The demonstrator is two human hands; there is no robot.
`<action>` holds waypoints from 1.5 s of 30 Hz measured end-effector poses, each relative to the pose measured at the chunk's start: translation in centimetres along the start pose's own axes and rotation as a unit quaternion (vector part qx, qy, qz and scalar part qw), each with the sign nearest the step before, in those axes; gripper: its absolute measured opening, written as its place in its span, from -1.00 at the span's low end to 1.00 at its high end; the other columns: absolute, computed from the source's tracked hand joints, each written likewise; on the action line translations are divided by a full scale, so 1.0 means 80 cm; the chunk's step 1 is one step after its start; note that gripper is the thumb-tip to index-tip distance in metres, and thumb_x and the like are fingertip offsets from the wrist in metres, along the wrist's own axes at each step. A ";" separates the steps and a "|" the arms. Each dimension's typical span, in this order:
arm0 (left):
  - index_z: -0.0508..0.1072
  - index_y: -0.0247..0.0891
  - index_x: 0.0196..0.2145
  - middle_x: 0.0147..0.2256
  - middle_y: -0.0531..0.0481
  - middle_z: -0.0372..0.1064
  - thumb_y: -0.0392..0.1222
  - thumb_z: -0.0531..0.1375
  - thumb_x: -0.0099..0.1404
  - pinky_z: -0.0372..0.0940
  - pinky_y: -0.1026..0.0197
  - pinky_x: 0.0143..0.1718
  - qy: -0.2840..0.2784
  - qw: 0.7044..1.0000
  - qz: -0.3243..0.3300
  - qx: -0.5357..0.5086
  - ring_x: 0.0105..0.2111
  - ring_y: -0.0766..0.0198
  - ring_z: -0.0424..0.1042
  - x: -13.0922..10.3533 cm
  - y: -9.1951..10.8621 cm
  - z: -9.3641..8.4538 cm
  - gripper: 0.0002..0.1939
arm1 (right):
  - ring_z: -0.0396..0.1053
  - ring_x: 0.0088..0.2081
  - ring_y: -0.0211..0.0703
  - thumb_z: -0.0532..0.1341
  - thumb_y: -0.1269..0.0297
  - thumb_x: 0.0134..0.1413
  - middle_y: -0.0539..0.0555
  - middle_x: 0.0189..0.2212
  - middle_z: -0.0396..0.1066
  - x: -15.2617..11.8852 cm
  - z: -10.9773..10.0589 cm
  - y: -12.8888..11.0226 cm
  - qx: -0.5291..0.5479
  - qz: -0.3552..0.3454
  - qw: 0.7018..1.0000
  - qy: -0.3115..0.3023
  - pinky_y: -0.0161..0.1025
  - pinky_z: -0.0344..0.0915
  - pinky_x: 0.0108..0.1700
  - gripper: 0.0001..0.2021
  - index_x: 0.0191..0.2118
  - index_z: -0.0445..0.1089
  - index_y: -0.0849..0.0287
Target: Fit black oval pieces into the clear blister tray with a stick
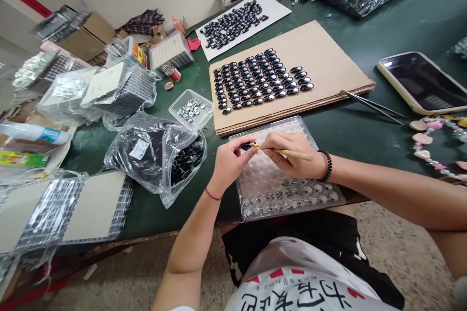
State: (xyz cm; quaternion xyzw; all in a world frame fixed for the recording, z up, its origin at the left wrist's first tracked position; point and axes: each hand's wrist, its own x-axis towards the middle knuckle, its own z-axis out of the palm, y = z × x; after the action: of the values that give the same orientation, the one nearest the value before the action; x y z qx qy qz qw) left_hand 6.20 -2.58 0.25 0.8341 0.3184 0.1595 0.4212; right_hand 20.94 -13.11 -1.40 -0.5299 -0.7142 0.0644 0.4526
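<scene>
Between thumb and fingertips, my left hand (pixel 235 158) pinches a small black oval piece (pixel 248 146). My right hand (pixel 290 153) grips a thin wooden stick (pixel 297 155) like a pencil, its yellowish tip touching or very close to that piece. Both hands are above a clear plastic tray (pixel 255 175) with round hollows, where rows of small round silvery pieces (pixel 288 204) lie along the near side. Beyond them, rows of black oval pieces (pixel 255 77) with shiny centres rest on stacked cardboard (pixel 328 58).
Left of the tray are an open bag of black pieces (pixel 186 158) and a shallow box of silvery bits (pixel 191 109). Tweezers (pixel 375 104), a phone (pixel 426 80) and a bead string (pixel 423 141) lie right. A white board with black pieces (pixel 233 24) is behind.
</scene>
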 end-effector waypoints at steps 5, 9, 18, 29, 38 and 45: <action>0.49 -0.26 -0.25 -0.70 0.13 0.03 0.00 0.19 0.08 -0.09 0.33 -0.63 0.004 1.000 0.015 -0.009 -0.66 0.43 -0.05 0.000 -0.001 0.002 -0.66 | 0.18 -0.51 -0.30 -0.04 0.36 0.17 0.03 -0.48 0.28 0.000 -0.001 0.000 0.000 0.008 1.000 -0.007 -0.34 0.09 -0.46 -0.88 -0.34 0.18 0.20; 0.49 -0.28 -0.26 -0.70 0.13 0.07 -0.04 0.20 0.08 -0.09 0.33 -0.64 0.017 0.999 0.008 -0.030 -0.67 0.45 -0.04 -0.002 -0.001 0.006 -0.69 | 0.18 -0.50 -0.29 -0.04 0.36 0.16 0.04 -0.48 0.27 0.001 0.000 -0.005 0.002 0.023 1.000 -0.015 -0.34 0.08 -0.48 -0.88 -0.36 0.18 0.21; 0.47 -0.32 -0.28 -0.53 -0.04 0.41 -0.12 0.22 0.08 0.07 0.34 -0.64 -0.049 0.990 -0.015 -0.135 -0.62 0.39 0.24 -0.004 0.002 0.013 -0.73 | 0.15 -0.66 -0.33 -0.07 0.23 0.16 -0.06 -0.64 0.14 0.019 -0.012 0.020 0.458 0.320 0.828 -0.037 -0.33 0.14 -0.60 -0.79 -0.45 0.11 0.18; 0.44 -0.32 -0.27 -0.52 -0.05 0.41 -0.12 0.17 0.14 0.04 0.36 -0.67 -0.064 0.974 -0.028 -0.217 -0.65 0.44 0.23 -0.005 0.007 0.009 -0.76 | -0.14 -0.72 -0.45 0.03 0.32 0.12 -0.15 -0.71 0.01 0.019 -0.013 0.001 0.500 0.362 0.786 -0.048 -0.41 -0.24 -0.70 -0.84 -0.45 0.17 0.22; 0.42 -0.30 -0.28 -0.51 -0.02 0.41 -0.13 0.17 0.14 0.16 0.36 -0.59 -0.023 0.977 -0.020 -0.209 -0.59 0.39 0.32 -0.005 0.003 0.014 -0.78 | -0.11 -0.73 -0.51 0.05 0.30 0.11 -0.08 -0.57 0.23 0.020 -0.007 0.002 0.483 0.370 0.791 -0.061 -0.44 -0.20 -0.73 -0.87 -0.42 0.20 0.23; 0.45 -0.26 -0.19 -0.49 -0.01 0.43 -0.08 0.21 0.09 0.20 0.33 -0.58 -0.015 0.994 0.020 -0.110 -0.61 0.35 0.34 -0.006 0.005 0.014 -0.67 | -0.11 -0.73 -0.49 0.17 0.26 0.02 -0.17 -0.70 0.08 0.019 -0.007 0.007 0.459 0.371 0.806 -0.049 -0.44 -0.18 -0.71 -0.84 -0.29 0.28 0.24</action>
State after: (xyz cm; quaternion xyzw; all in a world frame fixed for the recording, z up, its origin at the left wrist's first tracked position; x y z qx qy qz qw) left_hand 6.59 -3.75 -0.12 0.7912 0.2757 0.1890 0.5121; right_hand 21.73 -11.83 -0.48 -0.4814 -0.3713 0.5739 0.5487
